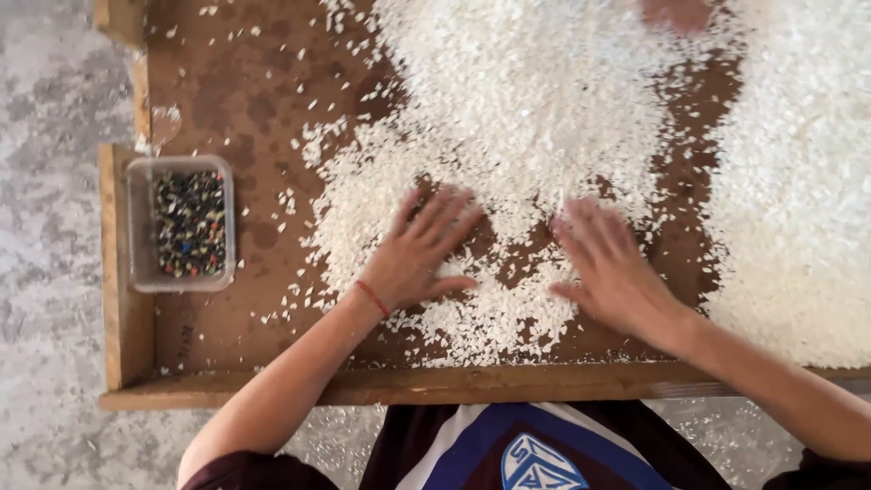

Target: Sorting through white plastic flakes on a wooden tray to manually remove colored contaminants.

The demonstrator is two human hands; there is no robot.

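Observation:
My left hand (422, 249) lies flat with fingers spread on a layer of small white flakes (508, 136) strewn over a brown wooden tray (245, 100). A red string circles its wrist. My right hand (608, 263) also rests palm down, fingers apart, on the flakes a little to the right. A small heap of flakes (490, 318) sits between the two hands near the tray's front rim. Neither hand holds anything.
A clear plastic tub (181, 222) of dark and coloured bits stands at the tray's left side. A thick bank of white flakes (798, 181) covers the right. Another person's hand (676, 14) shows at the top edge. The wooden front rim (408, 383) runs below my hands.

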